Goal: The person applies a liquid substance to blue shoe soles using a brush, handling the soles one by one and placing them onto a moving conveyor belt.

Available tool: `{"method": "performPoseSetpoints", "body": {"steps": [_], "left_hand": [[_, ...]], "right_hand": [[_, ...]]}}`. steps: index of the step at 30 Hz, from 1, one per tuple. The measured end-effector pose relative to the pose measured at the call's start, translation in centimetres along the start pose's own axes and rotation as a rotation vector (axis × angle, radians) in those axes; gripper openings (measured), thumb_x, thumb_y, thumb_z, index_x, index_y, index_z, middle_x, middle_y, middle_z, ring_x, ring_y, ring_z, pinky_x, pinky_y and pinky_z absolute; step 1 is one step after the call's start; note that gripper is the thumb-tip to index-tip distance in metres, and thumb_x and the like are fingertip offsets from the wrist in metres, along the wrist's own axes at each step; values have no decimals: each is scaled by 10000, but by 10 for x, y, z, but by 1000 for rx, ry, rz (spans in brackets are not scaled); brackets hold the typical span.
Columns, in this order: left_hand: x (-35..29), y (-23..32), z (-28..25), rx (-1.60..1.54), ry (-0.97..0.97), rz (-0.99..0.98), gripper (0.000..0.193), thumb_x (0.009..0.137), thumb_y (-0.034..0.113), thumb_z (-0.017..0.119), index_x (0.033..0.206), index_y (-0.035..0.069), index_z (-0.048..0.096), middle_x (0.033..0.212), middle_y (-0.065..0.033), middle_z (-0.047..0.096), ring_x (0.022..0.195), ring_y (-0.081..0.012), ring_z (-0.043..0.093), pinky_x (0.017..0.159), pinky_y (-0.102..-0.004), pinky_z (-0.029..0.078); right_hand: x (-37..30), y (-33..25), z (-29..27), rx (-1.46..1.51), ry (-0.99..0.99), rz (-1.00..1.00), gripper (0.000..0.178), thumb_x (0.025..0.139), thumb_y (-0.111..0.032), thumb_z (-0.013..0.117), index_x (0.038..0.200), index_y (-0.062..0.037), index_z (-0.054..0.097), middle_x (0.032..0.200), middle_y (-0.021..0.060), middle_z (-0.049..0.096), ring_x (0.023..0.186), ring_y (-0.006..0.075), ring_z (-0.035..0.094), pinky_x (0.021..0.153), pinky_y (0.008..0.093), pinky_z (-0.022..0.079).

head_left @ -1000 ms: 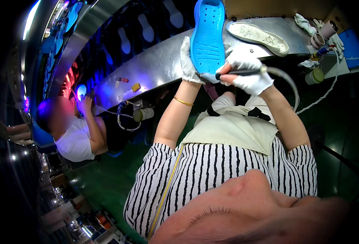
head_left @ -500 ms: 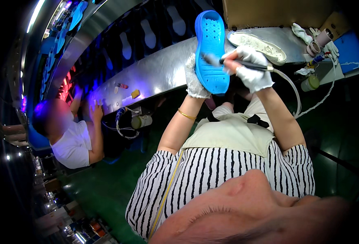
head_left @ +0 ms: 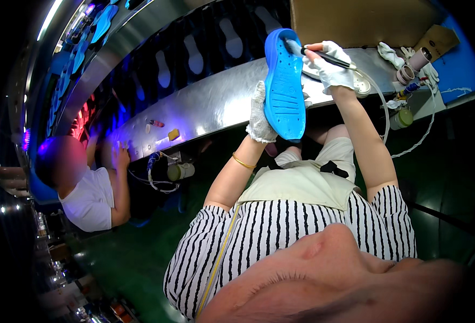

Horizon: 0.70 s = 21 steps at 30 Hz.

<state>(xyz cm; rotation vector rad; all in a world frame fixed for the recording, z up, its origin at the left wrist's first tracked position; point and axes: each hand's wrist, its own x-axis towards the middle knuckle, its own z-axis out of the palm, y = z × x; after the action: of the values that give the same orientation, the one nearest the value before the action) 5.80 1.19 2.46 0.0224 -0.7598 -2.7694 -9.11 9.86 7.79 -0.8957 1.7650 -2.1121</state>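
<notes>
My left hand (head_left: 260, 116), in a pale knit glove, grips a blue shoe sole (head_left: 285, 91) from its left side and holds it up before the bench. The sole's inner face, with holes at the far end and grooves lower down, is turned toward me. In my right hand (head_left: 332, 63), gloved in white with bare fingertips, is a brush (head_left: 323, 56) with a dark handle and a clear hose trailing from it. Its bristles touch the sole's far end. Behind my right hand a white sole (head_left: 362, 85) lies on the bench, mostly covered.
A metal bench (head_left: 210, 105) runs across, beside a dark conveyor carrying grey insoles (head_left: 193, 55). At right are a cardboard box (head_left: 350, 24), tape rolls (head_left: 404, 74), loose gloves (head_left: 389, 55) and a green-lidded jar (head_left: 403, 118). A co-worker (head_left: 89, 188) sits at left near a yellow sponge (head_left: 173, 134).
The brush has moved from the middle of the blue sole up to its far end. The sole sits slightly lower and more tilted, and my right hand now covers most of the white sole.
</notes>
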Motion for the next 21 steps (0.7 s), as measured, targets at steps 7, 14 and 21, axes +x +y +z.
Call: {"method": "performPoseSetpoints", "body": {"steps": [7,14,21], "left_hand": [[6,26,-15,-22,175,95,630,900,548,385,1274,42,420,1148,-175,551,998,-287,588,865,-452,499],[23,43,3,236,114,92,614,898,522,421,1276,38,417,1084,-153,580,912,-277,615,792,-405,532],[49,80,42,549,-4,153,801,848,658,355,1225,-40,461,1056,-194,603,921,-298,629,804,-398,531]], "right_hand": [[-34,-2,-13,-175,-514,-334,225,691,104,664,880,-11,627,892,77,633,808,142,603,755,268,480],[-12,-39,-24,-501,-620,-798,279,593,102,633,826,-50,609,897,105,600,841,289,584,713,332,474],[-30,-60,-60,-425,-571,-706,204,631,33,698,800,-64,636,874,106,620,798,254,605,711,300,477]]}}
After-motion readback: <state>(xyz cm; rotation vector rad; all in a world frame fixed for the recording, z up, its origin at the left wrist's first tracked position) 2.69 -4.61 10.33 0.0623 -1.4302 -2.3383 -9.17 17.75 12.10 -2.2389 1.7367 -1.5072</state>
